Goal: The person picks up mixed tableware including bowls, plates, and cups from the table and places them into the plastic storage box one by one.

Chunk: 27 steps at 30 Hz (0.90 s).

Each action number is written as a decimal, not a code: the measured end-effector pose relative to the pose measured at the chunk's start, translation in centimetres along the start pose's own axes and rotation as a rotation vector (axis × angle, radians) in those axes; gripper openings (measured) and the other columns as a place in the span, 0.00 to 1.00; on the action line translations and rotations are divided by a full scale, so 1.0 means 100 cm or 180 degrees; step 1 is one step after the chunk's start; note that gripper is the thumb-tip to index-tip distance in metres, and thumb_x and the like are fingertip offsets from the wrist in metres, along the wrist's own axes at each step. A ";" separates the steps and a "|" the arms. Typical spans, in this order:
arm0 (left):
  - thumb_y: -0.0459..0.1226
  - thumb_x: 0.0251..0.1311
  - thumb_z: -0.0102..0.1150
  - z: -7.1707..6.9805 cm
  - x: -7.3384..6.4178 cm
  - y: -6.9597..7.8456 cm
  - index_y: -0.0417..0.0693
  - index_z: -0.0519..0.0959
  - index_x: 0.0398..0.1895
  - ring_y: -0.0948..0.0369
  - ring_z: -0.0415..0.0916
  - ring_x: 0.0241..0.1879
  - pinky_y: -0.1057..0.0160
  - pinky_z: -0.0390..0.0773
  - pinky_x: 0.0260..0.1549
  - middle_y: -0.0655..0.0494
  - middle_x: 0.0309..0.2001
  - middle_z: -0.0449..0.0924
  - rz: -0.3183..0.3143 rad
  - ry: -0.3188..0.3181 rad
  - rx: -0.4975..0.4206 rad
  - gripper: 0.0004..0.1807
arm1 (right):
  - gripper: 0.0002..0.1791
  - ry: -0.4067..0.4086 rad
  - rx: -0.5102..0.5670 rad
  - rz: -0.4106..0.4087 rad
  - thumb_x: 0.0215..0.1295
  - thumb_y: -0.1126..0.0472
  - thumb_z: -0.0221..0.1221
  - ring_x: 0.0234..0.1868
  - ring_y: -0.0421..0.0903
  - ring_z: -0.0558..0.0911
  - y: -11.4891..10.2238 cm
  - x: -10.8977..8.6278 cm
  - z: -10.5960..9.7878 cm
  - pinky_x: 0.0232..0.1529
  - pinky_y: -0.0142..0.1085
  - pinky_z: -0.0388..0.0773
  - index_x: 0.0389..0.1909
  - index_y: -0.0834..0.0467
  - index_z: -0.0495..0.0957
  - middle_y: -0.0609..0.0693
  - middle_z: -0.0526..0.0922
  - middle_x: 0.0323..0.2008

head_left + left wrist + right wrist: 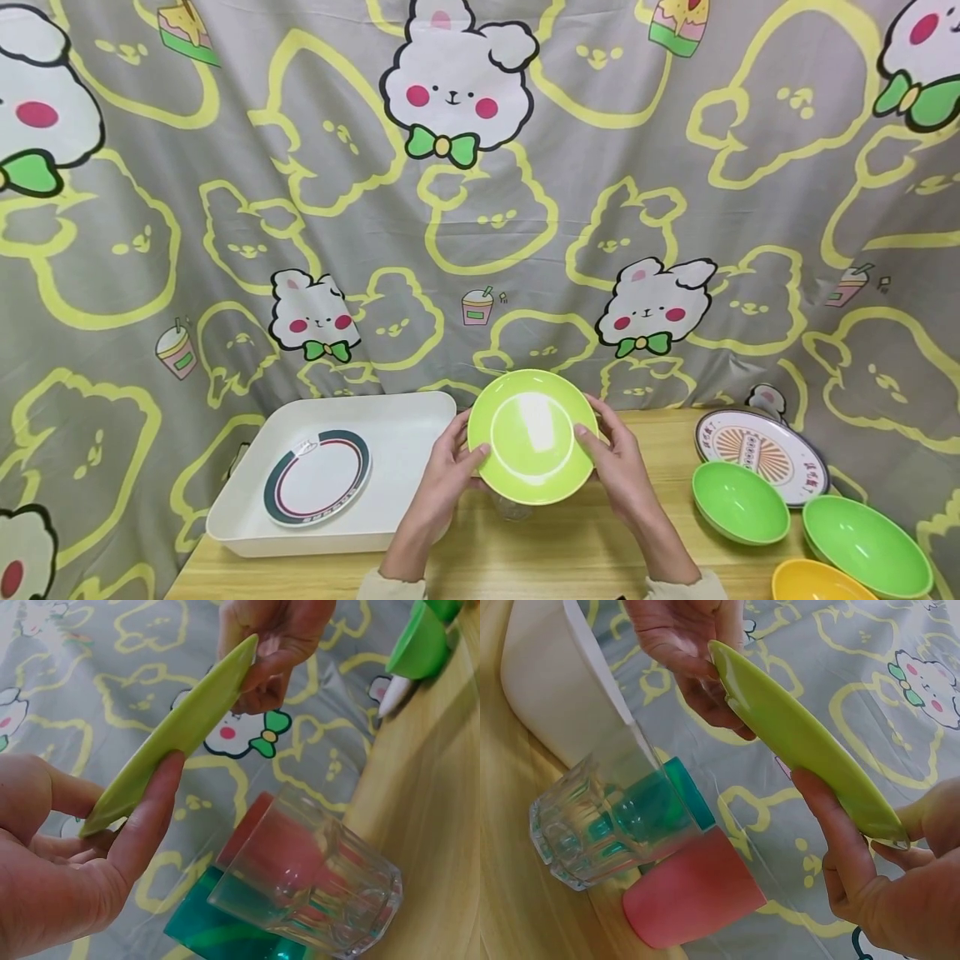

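A yellow-green plate (534, 437) is held up, tilted toward the head camera, above the middle of the table. My left hand (447, 467) grips its left rim, thumb on the upper face and fingers beneath. At the opposite rim my right hand (619, 458) pinches it the same way. Both wrist views show the plate (176, 727) edge-on between the two hands. Below it stand a clear faceted glass (592, 817), a teal cup (664, 799) and a pink cup (697, 889); in the head view the plate mostly hides them.
To the left, a white tray (247, 533) bears a white plate with a dark green rim band (352, 454). On the right lie an oval patterned plate (795, 467), two green bowls (738, 504) and a yellow-orange bowl (813, 583). A patterned curtain (480, 217) hangs behind the wooden table (517, 562).
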<state>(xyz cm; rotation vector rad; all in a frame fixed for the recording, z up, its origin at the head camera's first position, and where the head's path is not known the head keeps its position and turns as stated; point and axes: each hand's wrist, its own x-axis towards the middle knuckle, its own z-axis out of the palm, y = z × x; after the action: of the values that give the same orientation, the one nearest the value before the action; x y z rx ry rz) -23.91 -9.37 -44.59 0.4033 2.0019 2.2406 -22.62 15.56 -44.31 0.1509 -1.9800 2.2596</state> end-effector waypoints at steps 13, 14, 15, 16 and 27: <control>0.25 0.68 0.56 -0.010 -0.002 0.004 0.41 0.62 0.76 0.53 0.85 0.41 0.60 0.87 0.23 0.37 0.63 0.73 -0.0019 0.0191 0.0143 0.33 | 0.28 -0.0138 -0.0102 0.0082 0.78 0.68 0.53 0.38 0.49 0.87 0.002 0.002 0.006 0.31 0.45 0.89 0.76 0.57 0.62 0.68 0.71 0.58; 0.25 0.67 0.56 -0.010 -0.002 0.005 0.41 0.63 0.76 0.53 0.85 0.41 0.60 0.87 0.23 0.37 0.63 0.73 -0.0022 0.0189 0.0152 0.33 | 0.28 -0.0138 -0.0133 0.0108 0.77 0.68 0.54 0.38 0.48 0.87 0.001 0.002 0.005 0.30 0.44 0.89 0.76 0.57 0.63 0.67 0.72 0.57; 0.25 0.67 0.56 -0.010 -0.002 0.006 0.41 0.63 0.75 0.53 0.85 0.41 0.59 0.87 0.23 0.37 0.62 0.73 -0.0021 0.0182 0.0152 0.33 | 0.28 -0.0132 -0.0164 0.0122 0.77 0.67 0.54 0.38 0.48 0.87 0.000 0.001 0.004 0.29 0.43 0.89 0.76 0.58 0.63 0.67 0.73 0.56; 0.25 0.67 0.56 -0.010 -0.002 0.006 0.42 0.64 0.75 0.52 0.85 0.41 0.58 0.87 0.23 0.37 0.62 0.73 -0.0016 0.0177 0.0154 0.33 | 0.28 -0.0130 -0.0202 0.0135 0.78 0.66 0.54 0.38 0.47 0.86 -0.002 0.001 0.003 0.29 0.42 0.89 0.75 0.58 0.64 0.66 0.73 0.55; 0.24 0.67 0.56 -0.019 0.000 0.012 0.43 0.65 0.75 0.52 0.86 0.38 0.56 0.87 0.19 0.37 0.62 0.75 0.0015 0.0231 0.0097 0.33 | 0.25 -0.0415 -0.0669 0.0047 0.78 0.64 0.55 0.43 0.50 0.85 -0.014 0.004 -0.007 0.35 0.43 0.89 0.72 0.65 0.67 0.67 0.75 0.54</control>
<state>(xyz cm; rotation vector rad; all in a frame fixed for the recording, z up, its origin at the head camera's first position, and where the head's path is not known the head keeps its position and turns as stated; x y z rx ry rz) -24.31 -11.36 -43.57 0.3345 2.0747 2.2615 -22.82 16.41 -43.00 0.2682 -2.2757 2.0809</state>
